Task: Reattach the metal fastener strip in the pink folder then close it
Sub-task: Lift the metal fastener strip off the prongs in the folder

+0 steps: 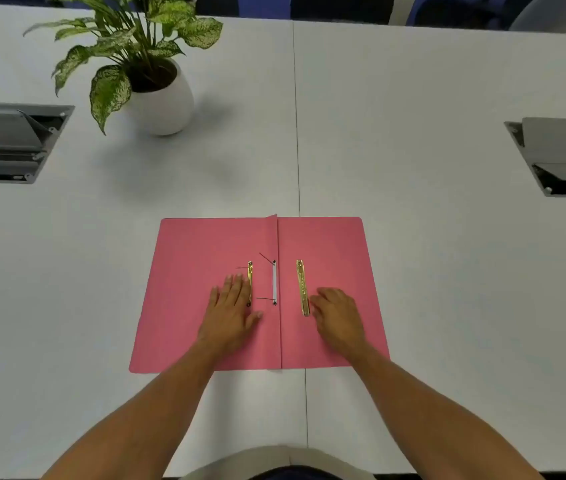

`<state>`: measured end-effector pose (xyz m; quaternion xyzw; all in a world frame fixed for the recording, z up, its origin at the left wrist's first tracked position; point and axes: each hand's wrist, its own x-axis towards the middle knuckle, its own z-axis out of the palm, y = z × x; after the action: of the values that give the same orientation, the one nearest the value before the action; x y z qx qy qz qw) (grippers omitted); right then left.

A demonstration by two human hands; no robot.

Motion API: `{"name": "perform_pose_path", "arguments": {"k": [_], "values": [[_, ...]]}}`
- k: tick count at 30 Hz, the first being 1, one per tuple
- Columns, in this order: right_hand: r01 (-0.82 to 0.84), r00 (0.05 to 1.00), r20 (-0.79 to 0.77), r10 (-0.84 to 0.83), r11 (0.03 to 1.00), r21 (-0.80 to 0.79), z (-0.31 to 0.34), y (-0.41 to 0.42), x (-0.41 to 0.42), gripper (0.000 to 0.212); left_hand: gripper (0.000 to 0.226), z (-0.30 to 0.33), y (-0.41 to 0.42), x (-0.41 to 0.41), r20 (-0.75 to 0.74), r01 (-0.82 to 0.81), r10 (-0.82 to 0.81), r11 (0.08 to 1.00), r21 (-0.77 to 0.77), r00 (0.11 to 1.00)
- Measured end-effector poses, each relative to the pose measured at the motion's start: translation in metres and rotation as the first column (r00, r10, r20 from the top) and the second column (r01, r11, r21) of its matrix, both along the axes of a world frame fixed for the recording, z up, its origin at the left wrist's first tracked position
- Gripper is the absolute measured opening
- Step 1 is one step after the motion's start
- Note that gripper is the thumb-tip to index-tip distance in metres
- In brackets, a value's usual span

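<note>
The pink folder [188, 271] lies open and flat on the white table. A gold metal strip [303, 287] lies loose on the right flap. A second gold metal piece [250, 275] lies on the left flap. Near the spine a white strip [275, 282] shows two thin prongs sticking out to the left. My left hand [231, 306] rests flat on the left flap, fingers spread, touching the left gold piece. My right hand [338, 313] rests on the right flap with its fingertips at the lower end of the gold strip, holding nothing.
A potted plant in a white pot [163, 98] stands at the back left. Open cable boxes are set into the table at the left [7, 143] and the right [562, 157]. A seam [297, 133] runs down the middle of the table.
</note>
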<state>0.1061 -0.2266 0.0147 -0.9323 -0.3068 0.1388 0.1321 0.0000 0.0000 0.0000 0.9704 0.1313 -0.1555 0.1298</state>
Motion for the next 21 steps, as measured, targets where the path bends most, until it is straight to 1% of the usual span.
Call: {"name": "perform_pose_path", "arguments": {"k": [2, 8, 14, 18, 21], "values": [[0.0, 1.0, -0.006, 0.0, 0.999, 0.033, 0.0, 0.001, -0.001, 0.026, 0.078, -0.004, -0.002, -0.004, -0.001, -0.012, 0.012, 1.0, -0.02, 1.0], [-0.003, 0.999, 0.044, 0.0, 0.998, 0.063, 0.002, 0.005, -0.003, 0.02, 0.072, -0.015, -0.007, -0.008, 0.014, -0.049, 0.05, 0.998, -0.047, 0.999], [-0.038, 0.997, 0.065, 0.036, 0.999, 0.033, 0.003, 0.012, -0.002, 0.012, 0.07, -0.02, -0.008, -0.011, 0.026, -0.051, 0.053, 0.996, -0.07, 0.998], [-0.071, 0.993, 0.096, 0.072, 0.997, -0.013, 0.004, 0.014, -0.006, 0.015, 0.07, -0.02, -0.008, -0.011, 0.025, -0.047, 0.049, 0.996, -0.081, 0.998], [-0.064, 0.994, 0.088, 0.065, 0.998, -0.01, 0.006, 0.017, -0.008, 0.016, 0.072, -0.02, -0.008, -0.01, 0.012, -0.053, 0.054, 0.994, -0.093, 0.998]]}}
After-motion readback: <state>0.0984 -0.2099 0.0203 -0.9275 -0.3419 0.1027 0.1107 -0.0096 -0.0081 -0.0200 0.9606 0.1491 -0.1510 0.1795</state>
